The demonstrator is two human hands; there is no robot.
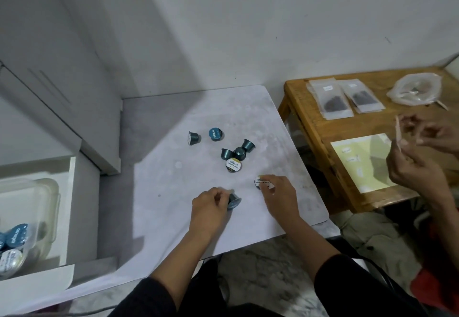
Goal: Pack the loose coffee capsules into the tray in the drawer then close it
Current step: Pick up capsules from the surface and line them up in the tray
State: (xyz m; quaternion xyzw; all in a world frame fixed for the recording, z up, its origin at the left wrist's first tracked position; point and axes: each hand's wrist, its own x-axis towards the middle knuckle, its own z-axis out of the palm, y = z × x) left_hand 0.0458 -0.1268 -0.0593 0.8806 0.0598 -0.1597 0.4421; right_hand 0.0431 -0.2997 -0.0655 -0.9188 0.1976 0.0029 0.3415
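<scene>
Capsules: my left hand [208,205] pinches one [234,201], my right hand [275,192] grips another [262,182]; I'd lift both cleanly toward the tray [53,192].

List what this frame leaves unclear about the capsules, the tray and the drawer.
- Head view, tray: the left edge cuts it off, so its capsule count is unknown.
- Drawer: only its right side shows.
- White-lidded capsule: the right hand covers most of it.
- Blue capsule: the left hand hides part of it.
- Lid print: too small to read fully.
</scene>
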